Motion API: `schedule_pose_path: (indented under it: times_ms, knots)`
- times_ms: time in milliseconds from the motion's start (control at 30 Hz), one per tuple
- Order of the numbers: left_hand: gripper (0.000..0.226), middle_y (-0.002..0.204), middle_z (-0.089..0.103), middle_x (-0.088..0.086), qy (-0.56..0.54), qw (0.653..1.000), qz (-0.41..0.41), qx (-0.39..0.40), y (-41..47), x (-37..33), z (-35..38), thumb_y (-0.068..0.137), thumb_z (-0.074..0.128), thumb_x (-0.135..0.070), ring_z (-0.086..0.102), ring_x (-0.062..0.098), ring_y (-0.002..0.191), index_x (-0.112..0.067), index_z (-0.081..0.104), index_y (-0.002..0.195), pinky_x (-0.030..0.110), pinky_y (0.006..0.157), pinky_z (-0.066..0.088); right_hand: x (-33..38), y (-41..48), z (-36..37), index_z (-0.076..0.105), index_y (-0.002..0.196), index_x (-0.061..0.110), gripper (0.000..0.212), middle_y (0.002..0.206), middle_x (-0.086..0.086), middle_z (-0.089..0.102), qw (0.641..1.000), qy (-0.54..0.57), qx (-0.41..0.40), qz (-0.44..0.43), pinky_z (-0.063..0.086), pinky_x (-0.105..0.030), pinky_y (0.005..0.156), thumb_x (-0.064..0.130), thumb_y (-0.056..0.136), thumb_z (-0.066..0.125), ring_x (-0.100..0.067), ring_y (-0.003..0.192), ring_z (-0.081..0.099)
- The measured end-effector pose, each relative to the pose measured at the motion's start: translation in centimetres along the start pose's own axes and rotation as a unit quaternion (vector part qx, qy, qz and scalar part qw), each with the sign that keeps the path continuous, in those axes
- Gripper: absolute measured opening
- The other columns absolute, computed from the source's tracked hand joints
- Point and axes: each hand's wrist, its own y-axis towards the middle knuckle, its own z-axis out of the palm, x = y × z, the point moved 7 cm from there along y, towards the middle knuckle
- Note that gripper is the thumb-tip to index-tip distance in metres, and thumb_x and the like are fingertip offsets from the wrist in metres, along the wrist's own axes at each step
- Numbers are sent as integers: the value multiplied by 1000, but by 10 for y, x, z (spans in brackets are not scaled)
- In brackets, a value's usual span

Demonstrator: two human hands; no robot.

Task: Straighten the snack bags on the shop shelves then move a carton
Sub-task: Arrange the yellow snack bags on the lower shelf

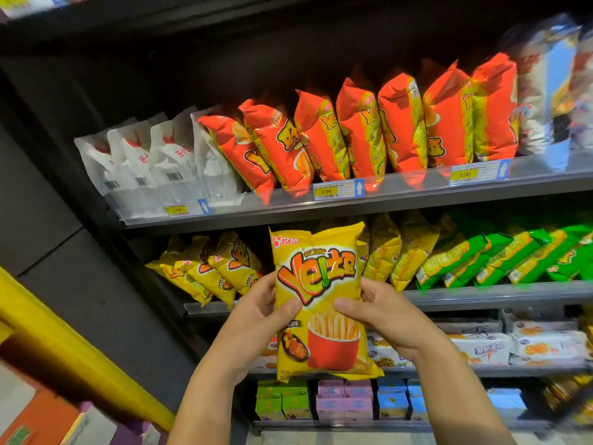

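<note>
Straightening step: left hand (256, 311) and right hand (385, 313) grip the yellow snack bag (319, 300) by its sides — upright, before the second shelf (500, 295). Next, probably, reseat it in the gap between the yellow bags (208, 268) — depth unclear.

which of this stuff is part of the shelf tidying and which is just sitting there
In the job: yellow snack bag, held by left hand and right hand; leaning yellow bags on the shelf behind; orange bags above.
Just there: price labels; small boxes on the low shelf; yellow rail at left.
</note>
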Motion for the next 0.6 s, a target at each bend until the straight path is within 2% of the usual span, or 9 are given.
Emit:
schedule_pose_path:
  times_ms: [100, 200, 233, 300, 333, 367, 433, 467, 600]
  knots:
    - [32, 107, 79, -21, -57, 997, -45, -15, 2, 6, 3, 91, 71, -38, 75, 0, 101, -34, 63, 121, 23, 79, 61, -4, 0, 8, 70, 125, 9, 64, 119, -9, 78, 998, 44, 10, 38, 57, -43, 99, 54, 82, 83, -27, 113, 74]
    - [46, 109, 81, 3, -111, 988, -100, -39, 1, 12, 8, 87, 74, -53, 79, 22, 101, -24, 65, 121, 47, 92, 61, -5, -1, 13, 74, 121, 10, 52, 112, -7, 80, 995, 69, 8, 76, 57, -41, 101, 51, 90, 68, -21, 108, 76]
    - [41, 106, 82, 7, -121, 985, -116, -44, 1, 14, 11, 91, 71, -50, 79, 25, 98, -20, 68, 119, 48, 91, 61, -6, -1, 14, 75, 117, 11, 45, 103, -4, 82, 994, 69, 11, 88, 61, -35, 94, 49, 94, 65, -15, 99, 78]
    - [42, 108, 81, 13, -143, 979, -143, -39, 1, 18, 15, 94, 67, -49, 79, 31, 101, -15, 72, 119, 53, 97, 59, 0, -5, 15, 71, 97, 17, 29, 70, 8, 78, 992, 71, -3, 107, 60, -17, 62, 44, 100, 61, 0, 65, 75]
    - [47, 112, 80, 14, -145, 977, -155, -38, 0, 19, 17, 92, 68, -52, 78, 32, 104, -15, 72, 122, 55, 101, 57, -2, -6, 13, 68, 91, 19, 28, 60, 11, 74, 990, 72, -8, 118, 58, -15, 57, 44, 100, 61, 3, 56, 71]
    - [54, 114, 79, 14, -143, 976, -161, -38, 0, 21, 17, 89, 70, -56, 77, 33, 107, -16, 71, 124, 56, 103, 56, -8, -4, 12, 70, 96, 19, 29, 65, 8, 77, 989, 73, -3, 128, 62, -20, 67, 48, 97, 64, 0, 62, 74]
    - [54, 114, 80, 12, -137, 975, -172, -37, 0, 23, 18, 88, 68, -59, 77, 31, 106, -18, 72, 123, 53, 103, 57, -12, 0, 16, 74, 118, 17, 49, 98, -5, 82, 986, 90, -13, 137, 59, -43, 100, 56, 89, 69, -20, 96, 79]
    - [50, 112, 80, 12, -137, 975, -174, -35, 0, 23, 18, 90, 66, -59, 78, 30, 105, -19, 73, 120, 50, 101, 58, -15, 2, 17, 73, 123, 16, 53, 108, -8, 81, 984, 107, -25, 140, 56, -48, 105, 57, 89, 69, -26, 104, 77]
    - [61, 114, 80, 11, -139, 975, -167, -43, 0, 25, 18, 86, 69, -63, 78, 31, 105, -19, 68, 128, 53, 100, 58, -19, 1, 22, 70, 127, 20, 48, 115, -10, 79, 976, 147, -26, 157, 62, -44, 92, 54, 94, 65, -29, 105, 77]
